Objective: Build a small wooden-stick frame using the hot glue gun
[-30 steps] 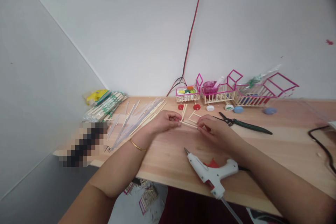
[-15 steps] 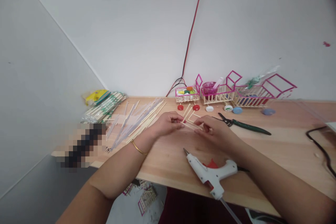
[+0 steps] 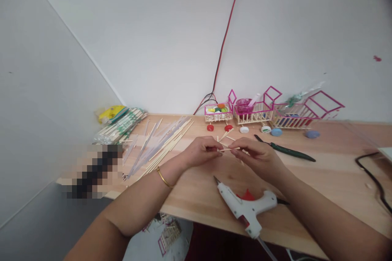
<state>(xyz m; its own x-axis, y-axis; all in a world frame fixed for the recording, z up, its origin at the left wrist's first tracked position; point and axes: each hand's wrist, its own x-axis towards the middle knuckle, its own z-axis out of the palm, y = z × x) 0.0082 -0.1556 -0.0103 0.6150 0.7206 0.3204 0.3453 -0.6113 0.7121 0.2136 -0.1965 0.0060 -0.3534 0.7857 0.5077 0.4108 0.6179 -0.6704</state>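
Note:
My left hand [image 3: 200,151] and my right hand [image 3: 259,155] meet over the middle of the wooden table [image 3: 321,179]. Both pinch a small frame of thin wooden sticks [image 3: 227,148], held a little above the tabletop. The left fingers grip its left end, the right fingers its right end. A gold bangle sits on my left wrist. A white glue gun [image 3: 246,209] lies on the table just in front of my right forearm, nozzle pointing left and away.
Loose long sticks [image 3: 159,144] and a wrapped bundle of sticks [image 3: 121,125] lie at the left. Pink-edged stick carts [image 3: 254,112] with bottle-cap wheels stand along the wall. Green-handled cutters [image 3: 284,150] lie to the right. A black cable [image 3: 372,173] runs at the far right.
Both hands have lifted the stick frame off the table and drawn it slightly toward me; it now looks nearly edge-on between the fingers.

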